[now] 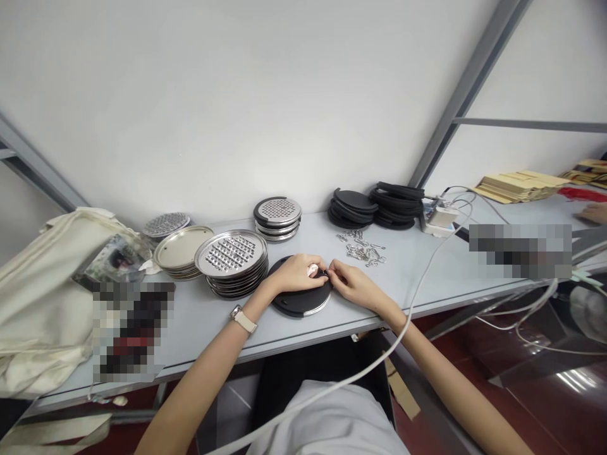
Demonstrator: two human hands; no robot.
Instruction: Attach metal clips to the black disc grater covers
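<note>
The left hand [303,273] lies over the top of the black disc [296,302], fingers bent and partly closed, with its thumb and fingertips gripping at the right-hand edge. A small white thing [312,270] shows at its fingers; what it is cannot be told. The right hand [349,282] is closed to a pinch at the same edge, its fingertips just beside the left ones. The exact bit between them is too small to make out.

The disc lies flat on the grey table [379,284], near its front edge. Its face is matt black and round, with a small dark mark towards the left; black edging runs along part of the side, and bare silvery rim shows at the lower right.

Just left of it stands a tall stack of metal graters [231,254], the top one with rows of raised holes. Beside that are plain metal discs [184,248], with another grater [167,224] behind. A shorter grater stack [279,210], part edged in black, stands behind the left hand. Small metal clips [363,249] lie loose beyond the right hand, before two piles of black discs and rings [374,205].

Farther left, a clear plastic bag [116,259] holds something dark, next to cream cloth [52,284].
</note>
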